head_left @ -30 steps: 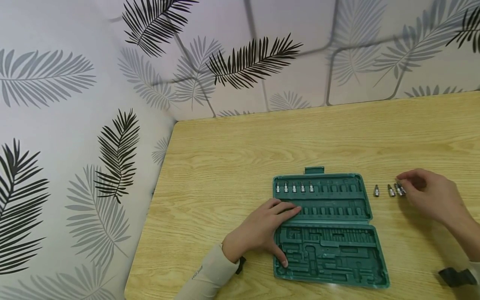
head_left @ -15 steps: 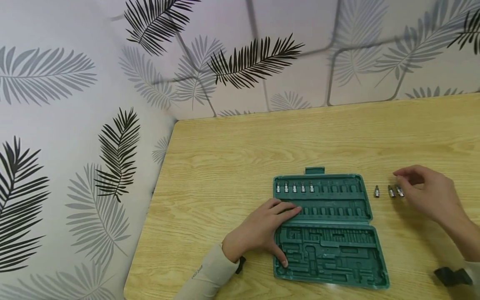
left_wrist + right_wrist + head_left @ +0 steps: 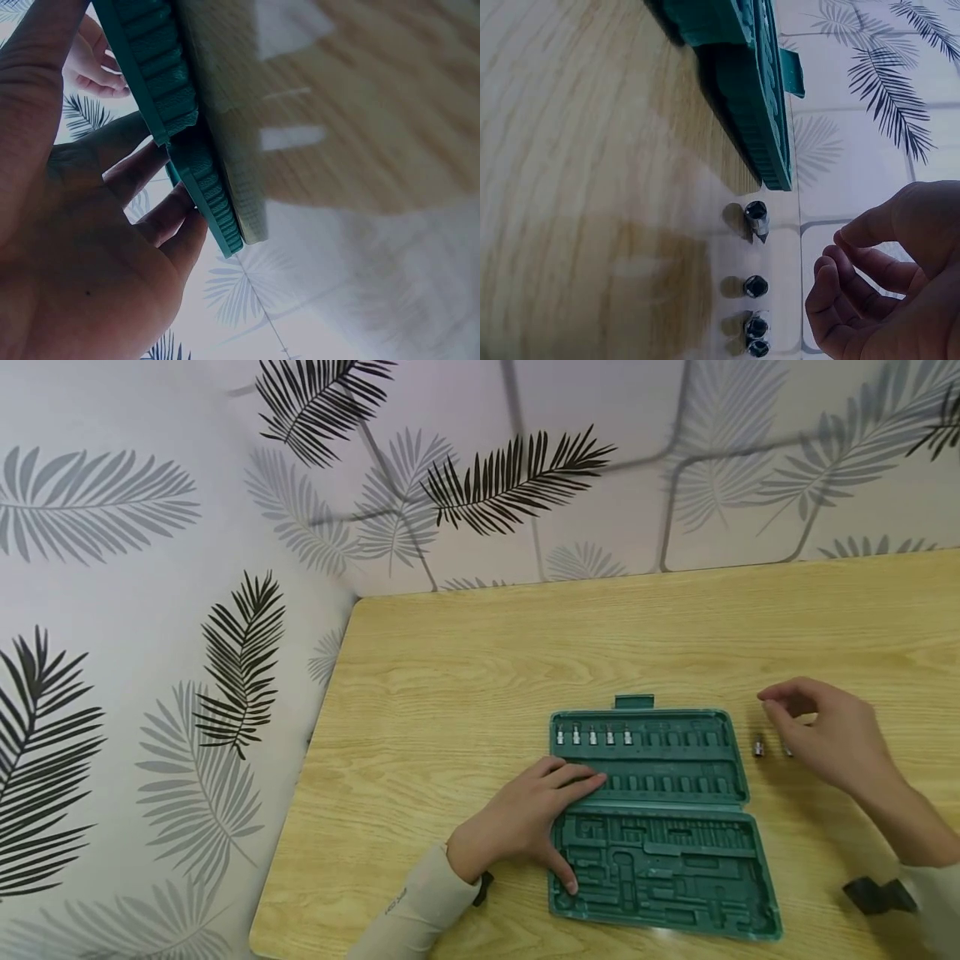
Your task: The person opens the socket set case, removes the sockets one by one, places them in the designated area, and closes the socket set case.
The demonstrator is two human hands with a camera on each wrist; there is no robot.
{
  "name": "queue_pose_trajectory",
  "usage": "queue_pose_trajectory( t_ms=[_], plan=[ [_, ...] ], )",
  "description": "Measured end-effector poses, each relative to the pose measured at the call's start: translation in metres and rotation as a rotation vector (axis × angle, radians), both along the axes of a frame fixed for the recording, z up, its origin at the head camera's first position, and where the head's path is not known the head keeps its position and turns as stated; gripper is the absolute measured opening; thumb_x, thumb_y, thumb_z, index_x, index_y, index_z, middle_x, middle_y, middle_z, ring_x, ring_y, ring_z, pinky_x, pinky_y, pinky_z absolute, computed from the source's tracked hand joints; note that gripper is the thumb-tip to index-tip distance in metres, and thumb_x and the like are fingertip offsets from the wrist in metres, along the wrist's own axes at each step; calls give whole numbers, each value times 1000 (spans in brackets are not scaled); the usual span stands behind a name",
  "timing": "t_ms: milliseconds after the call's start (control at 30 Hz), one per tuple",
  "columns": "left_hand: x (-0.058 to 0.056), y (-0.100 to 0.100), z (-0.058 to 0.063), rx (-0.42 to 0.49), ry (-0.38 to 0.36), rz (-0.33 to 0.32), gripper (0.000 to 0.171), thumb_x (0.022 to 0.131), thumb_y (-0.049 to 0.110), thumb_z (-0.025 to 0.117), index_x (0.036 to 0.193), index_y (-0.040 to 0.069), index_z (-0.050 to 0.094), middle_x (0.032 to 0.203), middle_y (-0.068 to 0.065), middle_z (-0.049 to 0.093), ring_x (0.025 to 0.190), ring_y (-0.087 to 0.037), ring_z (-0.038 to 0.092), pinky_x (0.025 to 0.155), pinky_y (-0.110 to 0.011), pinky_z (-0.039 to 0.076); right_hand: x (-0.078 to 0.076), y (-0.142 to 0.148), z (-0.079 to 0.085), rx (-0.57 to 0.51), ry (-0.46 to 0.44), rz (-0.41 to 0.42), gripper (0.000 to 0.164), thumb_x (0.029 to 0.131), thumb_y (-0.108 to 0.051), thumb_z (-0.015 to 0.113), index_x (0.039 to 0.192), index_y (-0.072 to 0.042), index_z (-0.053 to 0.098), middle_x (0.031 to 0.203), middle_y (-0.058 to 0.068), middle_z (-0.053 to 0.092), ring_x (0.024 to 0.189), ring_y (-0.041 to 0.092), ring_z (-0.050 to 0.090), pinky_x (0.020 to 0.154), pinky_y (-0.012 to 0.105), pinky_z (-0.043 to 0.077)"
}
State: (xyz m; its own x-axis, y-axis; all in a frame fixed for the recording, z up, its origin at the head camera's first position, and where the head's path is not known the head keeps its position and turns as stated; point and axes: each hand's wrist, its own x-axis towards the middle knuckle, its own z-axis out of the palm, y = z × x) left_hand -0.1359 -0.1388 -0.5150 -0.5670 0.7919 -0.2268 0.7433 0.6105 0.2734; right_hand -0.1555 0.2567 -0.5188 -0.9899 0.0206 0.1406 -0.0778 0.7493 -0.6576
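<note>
A green tool case (image 3: 660, 860) lies unfolded on the table, with moulded slots in both halves. Several metal bit sockets (image 3: 592, 736) stand in the left slots of its upper row. My left hand (image 3: 517, 818) rests on the case's left side, fingers spread over the upper half, thumb on the lower. Right of the case, my right hand (image 3: 832, 735) is raised above the table, thumb and index fingertips together; whether something small is between them is hidden. Below it on the table are loose bit sockets (image 3: 758, 749), seen as a row of several sockets (image 3: 755, 286) in the right wrist view.
A latch tab (image 3: 634, 702) sticks out from the case's far edge. The wooden table (image 3: 450, 693) runs back to a leaf-patterned wall (image 3: 600, 402), with another such wall on the left.
My right hand has lifted from the loose bit sockets and moved left towards the case, fingertips still together. My left hand stays on the case. The head view has shifted slightly.
</note>
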Motion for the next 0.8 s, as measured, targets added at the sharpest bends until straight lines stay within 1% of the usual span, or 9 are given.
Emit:
queue_pose_trajectory(
  t_ms=[233,400,533,600,633,700,767,800],
  plan=[
    [0,0,0,3,-9,-1,140,60,74,98,174,23,34,173,2,45,148,-20,46,127,-34,42,-5,-6,4,5,15,21,15,105,-10,69,114,-1,78,102,23,78,81,-29,41,58,15,41],
    [0,-1,1,10,-7,-3,140,60,74,98,173,22,34,172,1,45,148,-20,46,127,-34,42,-9,-12,5,-2,2,34,16,105,-11,69,114,-1,77,102,22,78,82,-28,42,58,18,43],
    [-1,-1,0,21,1,-8,141,59,75,98,173,21,35,172,0,46,148,-20,46,126,-34,42,-11,-18,6,-11,9,56,15,105,-10,69,114,-1,78,102,22,78,82,-27,43,57,21,45],
    [-1,-2,-1,32,3,-12,141,59,74,98,173,20,36,171,-1,47,147,-21,47,126,-35,43,-11,-22,7,-18,17,65,15,105,-10,69,113,-1,78,101,21,78,81,-26,44,56,22,45],
    [-2,-3,-8,38,18,-21,143,58,79,96,173,20,35,172,-1,46,147,-21,46,126,-35,43,-12,-24,7,-22,20,69,15,105,-10,69,113,-1,78,100,20,78,81,-26,44,56,22,46],
    [-3,-4,-9,49,22,-27,143,58,78,96,173,19,36,171,-2,47,147,-21,47,126,-36,43,-13,-29,7,-24,24,72,15,105,-10,69,113,-2,78,99,18,77,81,-23,46,56,22,46],
    [-3,-4,-10,53,26,-34,143,59,78,96,173,18,36,171,-2,47,146,-21,47,125,-36,44,-13,-33,6,-20,24,76,15,105,-10,69,114,-2,78,98,17,77,83,-14,54,57,22,46],
    [-4,-5,-16,54,45,-43,145,58,83,93,174,19,35,171,-2,47,147,-21,46,126,-36,43,-14,-36,6,-19,26,82,15,105,-9,69,114,-1,78,98,17,77,85,-7,59,58,21,46]
  ],
)
